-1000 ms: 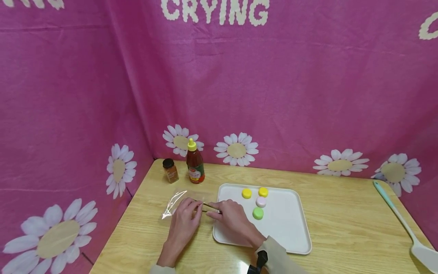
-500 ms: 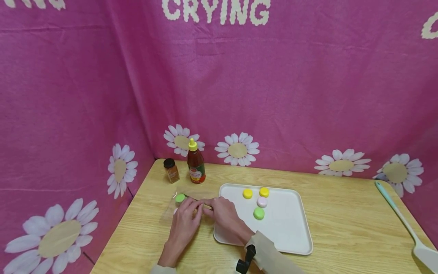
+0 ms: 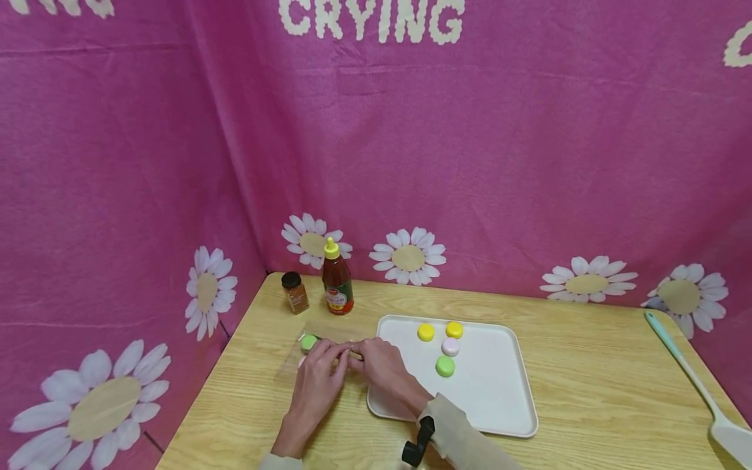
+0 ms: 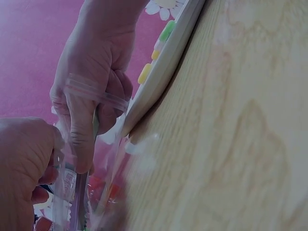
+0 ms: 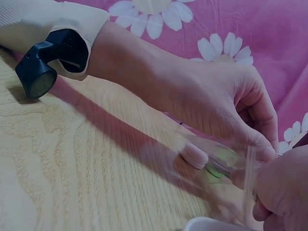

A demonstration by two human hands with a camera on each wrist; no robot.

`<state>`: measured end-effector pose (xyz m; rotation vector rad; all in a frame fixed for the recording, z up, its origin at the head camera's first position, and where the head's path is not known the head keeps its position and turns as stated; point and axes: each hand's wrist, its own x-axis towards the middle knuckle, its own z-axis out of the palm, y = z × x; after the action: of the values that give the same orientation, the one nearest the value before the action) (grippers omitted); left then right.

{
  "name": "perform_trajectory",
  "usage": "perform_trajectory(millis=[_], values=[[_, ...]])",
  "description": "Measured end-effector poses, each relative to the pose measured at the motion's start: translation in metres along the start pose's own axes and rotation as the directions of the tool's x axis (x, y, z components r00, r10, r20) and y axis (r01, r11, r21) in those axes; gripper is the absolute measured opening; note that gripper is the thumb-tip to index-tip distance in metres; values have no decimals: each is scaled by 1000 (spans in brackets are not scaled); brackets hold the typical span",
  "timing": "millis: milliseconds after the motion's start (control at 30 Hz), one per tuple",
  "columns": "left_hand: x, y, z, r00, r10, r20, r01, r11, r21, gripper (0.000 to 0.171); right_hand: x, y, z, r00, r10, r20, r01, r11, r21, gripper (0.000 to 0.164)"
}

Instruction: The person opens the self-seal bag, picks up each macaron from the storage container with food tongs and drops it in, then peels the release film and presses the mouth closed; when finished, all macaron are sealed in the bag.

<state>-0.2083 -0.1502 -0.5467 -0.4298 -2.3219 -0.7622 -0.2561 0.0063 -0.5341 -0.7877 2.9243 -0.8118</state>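
My left hand [image 3: 315, 378] pinches the mouth of a clear plastic zip bag [image 3: 286, 371] on the table, left of the tray. My right hand [image 3: 384, 371] grips slim metal tongs [image 4: 81, 198], which reach through the mouth into the bag; their tips have toothed edges. A green macaron [image 3: 308, 343] lies in the bag by the tong tips; whether they still clamp it I cannot tell. Beside it in the bag is a pale pink macaron [image 5: 194, 156], mostly hidden behind my left hand in the head view.
A white tray [image 3: 493, 391] carries two yellow macarons [image 3: 425, 332], a pink one [image 3: 450, 346] and a green one [image 3: 445, 366]. Behind the bag stand a spice jar [image 3: 296, 294] and a red sauce bottle [image 3: 337, 284]. A spatula [image 3: 687, 372] lies far right.
My right hand has shifted slightly left, pushing the tongs deeper into the bag. The green macaron has come into sight at the bag's far end. My left hand stays almost still.
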Motion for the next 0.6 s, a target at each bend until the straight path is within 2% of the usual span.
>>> perform_trajectory(millis=[233,367,600], values=[[0,2,0,1000,-14,13,14,1000,14,9,-4,2,-5,998,-11,54,9,999,49,31],[-1,2,1,1000,-4,9,4,1000,13,9,-8,5,-9,998,-21,51,19,999,39,34],[-1,1,3,1000,9,-4,-9,1000,11,10,-14,12,-17,999,3,44,-7,996,91,42]])
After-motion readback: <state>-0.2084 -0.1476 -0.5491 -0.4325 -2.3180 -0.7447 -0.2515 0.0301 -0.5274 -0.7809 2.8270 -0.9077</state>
